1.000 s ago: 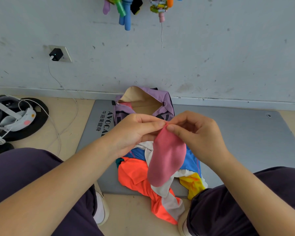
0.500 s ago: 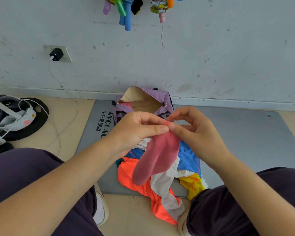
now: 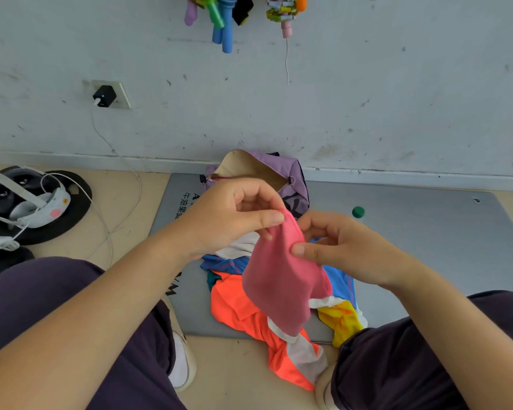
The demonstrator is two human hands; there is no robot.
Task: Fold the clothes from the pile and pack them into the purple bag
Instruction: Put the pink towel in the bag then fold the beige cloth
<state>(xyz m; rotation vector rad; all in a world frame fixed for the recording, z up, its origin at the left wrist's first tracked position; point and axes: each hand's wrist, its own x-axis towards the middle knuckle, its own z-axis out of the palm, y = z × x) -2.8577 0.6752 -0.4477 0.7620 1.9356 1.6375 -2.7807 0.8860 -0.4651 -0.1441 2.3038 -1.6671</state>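
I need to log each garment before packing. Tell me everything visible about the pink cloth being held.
The small pink knit-looking cloth is plain, soft and limp. It hangs unfolded above the pile of colourful clothes, its top edge pinched by the left hand and its right edge by the right hand. Its lower end droops toward the person.
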